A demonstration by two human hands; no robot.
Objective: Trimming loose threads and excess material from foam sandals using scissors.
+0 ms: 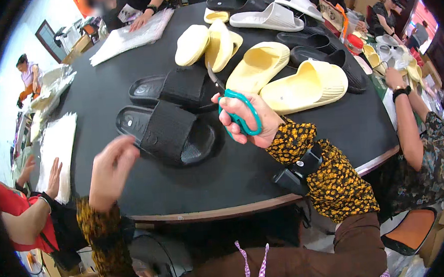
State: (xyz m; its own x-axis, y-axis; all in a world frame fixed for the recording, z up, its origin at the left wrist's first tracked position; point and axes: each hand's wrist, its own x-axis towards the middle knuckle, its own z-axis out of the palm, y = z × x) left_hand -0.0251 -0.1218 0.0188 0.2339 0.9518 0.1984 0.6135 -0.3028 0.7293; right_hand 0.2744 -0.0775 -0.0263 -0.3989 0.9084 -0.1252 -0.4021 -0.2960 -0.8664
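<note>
My right hand point(254, 117) is closed round the teal handles of a pair of scissors point(242, 109). The blades point away from me, up toward the yellow slippers. Before me lie two black slide slippers side by side, the near one point(167, 134) and the far one point(170, 87), with textured straps. My left hand point(113, 168) is raised by the heel end of the near slipper, slightly blurred. Its fingers are bent together in a pinch, and what they hold, if anything, I cannot make out.
Pale yellow slippers point(305, 86), grey slippers point(268, 18) and more black ones point(350, 67) crowd the far right of the dark table point(245, 183). Stacks of clear plastic bags lie at left point(60, 148) and at the back point(129, 37). Co-workers' hands are at left, back and right.
</note>
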